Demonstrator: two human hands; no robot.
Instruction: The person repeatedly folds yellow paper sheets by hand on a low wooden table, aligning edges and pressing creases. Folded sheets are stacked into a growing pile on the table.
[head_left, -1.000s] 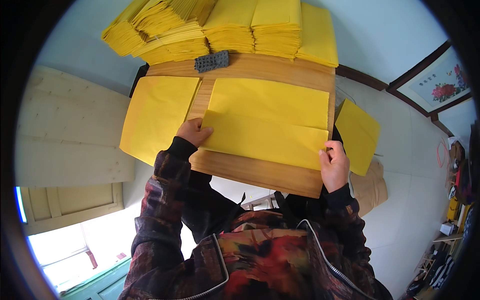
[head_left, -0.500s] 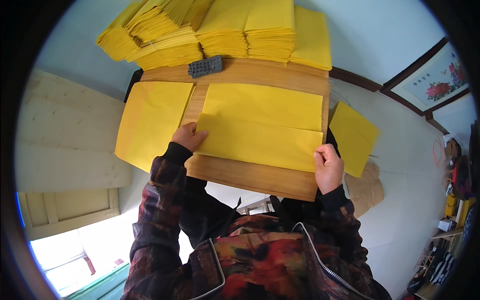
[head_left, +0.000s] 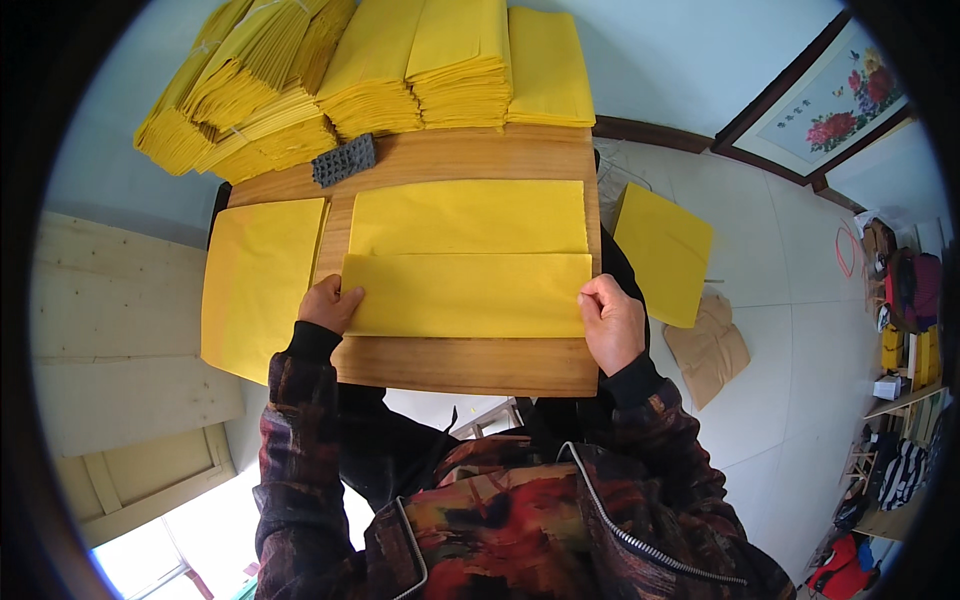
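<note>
A yellow paper sheet (head_left: 470, 295) lies on the wooden table in front of me, its near part folded over as a flat band with a straight upper edge. Beyond that edge the sheet's far part (head_left: 470, 215) shows. My left hand (head_left: 331, 303) grips the band's left edge, thumb on top and fingers curled beneath. At the right edge, my right hand (head_left: 612, 325) pinches the paper between thumb and curled fingers. A stack of flat yellow sheets (head_left: 262, 285) lies just left of my left hand.
Tall piles of folded yellow paper (head_left: 455, 75) line the far side of the wooden table (head_left: 470, 370). A dark grey knobbly block (head_left: 343, 160) rests before them. More yellow paper (head_left: 665, 255) stands to the right, with crumpled brown paper (head_left: 706, 350) on the floor.
The whole view has shifted and turned a little, so the table and piles appear farther left. Both hands keep their hold at the sheet's two edges, and the fold looks the same.
</note>
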